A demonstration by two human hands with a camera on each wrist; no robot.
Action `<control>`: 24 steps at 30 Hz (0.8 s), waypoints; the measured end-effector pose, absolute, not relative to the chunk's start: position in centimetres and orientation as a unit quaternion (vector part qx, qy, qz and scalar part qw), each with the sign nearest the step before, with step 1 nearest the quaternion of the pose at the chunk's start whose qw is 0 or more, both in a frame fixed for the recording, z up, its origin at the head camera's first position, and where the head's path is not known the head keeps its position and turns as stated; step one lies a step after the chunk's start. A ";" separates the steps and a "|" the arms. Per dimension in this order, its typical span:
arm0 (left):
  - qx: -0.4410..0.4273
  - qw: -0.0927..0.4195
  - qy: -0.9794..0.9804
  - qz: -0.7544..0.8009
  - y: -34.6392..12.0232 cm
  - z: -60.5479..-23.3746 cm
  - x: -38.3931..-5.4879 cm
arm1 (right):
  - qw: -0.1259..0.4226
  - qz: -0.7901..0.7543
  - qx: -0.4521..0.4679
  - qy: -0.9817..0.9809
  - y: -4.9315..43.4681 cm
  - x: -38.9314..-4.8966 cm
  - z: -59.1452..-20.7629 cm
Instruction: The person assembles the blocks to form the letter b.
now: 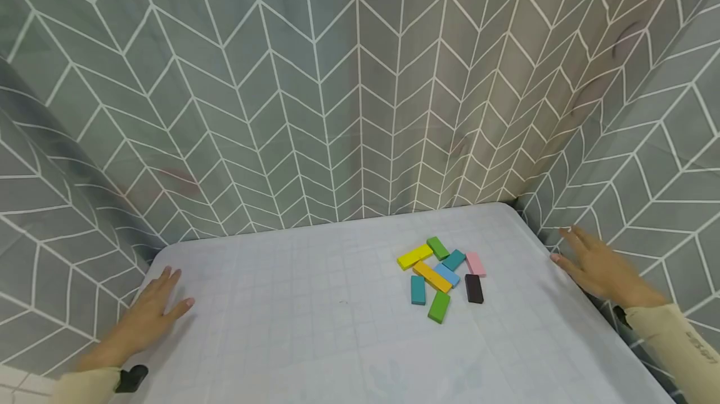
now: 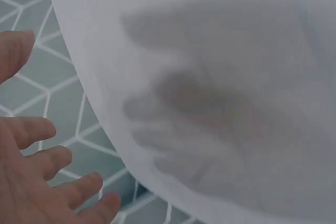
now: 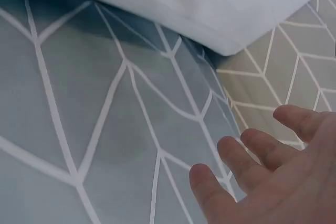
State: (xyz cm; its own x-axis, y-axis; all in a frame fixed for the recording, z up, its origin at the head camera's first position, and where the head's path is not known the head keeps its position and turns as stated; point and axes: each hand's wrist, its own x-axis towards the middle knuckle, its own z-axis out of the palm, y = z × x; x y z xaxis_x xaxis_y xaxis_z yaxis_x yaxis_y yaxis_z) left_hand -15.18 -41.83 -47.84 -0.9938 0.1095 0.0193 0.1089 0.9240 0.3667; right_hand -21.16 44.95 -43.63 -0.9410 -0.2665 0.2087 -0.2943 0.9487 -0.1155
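Several small coloured blocks lie in a loose cluster right of the table's middle. Among them are a yellow block [image 1: 415, 256], an orange block [image 1: 432, 276], a light blue block [image 1: 447, 274], a pink block [image 1: 475, 264] and a black block [image 1: 474, 288]. Two green blocks, one of them a front green block [image 1: 439, 306], and two teal blocks, including a left teal block [image 1: 418, 290], complete the group. My left hand [image 1: 144, 318] hovers at the table's left edge, fingers spread and holding nothing. Over the right edge, my right hand [image 1: 607, 269] is stretched out, with nothing in its fingers [image 3: 236, 156].
A white cloth covers the table [image 1: 270, 304], whose far corners are rounded. Grey curtain [image 1: 337, 91] with white chevron lines hangs behind it and on both sides, close to the edges. In the left wrist view, the hand's shadow [image 2: 199, 98] falls on the cloth.
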 end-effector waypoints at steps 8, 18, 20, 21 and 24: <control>0.062 -0.045 0.986 0.149 -35.7 -48.4 -15.1 | 0.128 0.096 0.181 -0.971 42.5 -20.3 -45.6; 0.093 -0.055 0.977 0.184 -26.9 -48.9 -14.9 | 0.139 0.117 0.219 -0.959 36.4 -19.3 -47.1; 0.095 -0.039 0.975 0.199 -25.3 -49.1 -14.9 | 0.138 0.118 0.222 -0.958 35.1 -19.1 -47.3; 0.095 -0.028 0.973 0.206 -24.6 -49.3 -14.9 | 0.138 0.119 0.223 -0.958 34.5 -18.9 -47.5; 0.095 -0.007 0.968 0.230 -22.4 -49.8 -15.0 | 0.133 0.126 0.226 -0.957 32.8 -18.5 -47.9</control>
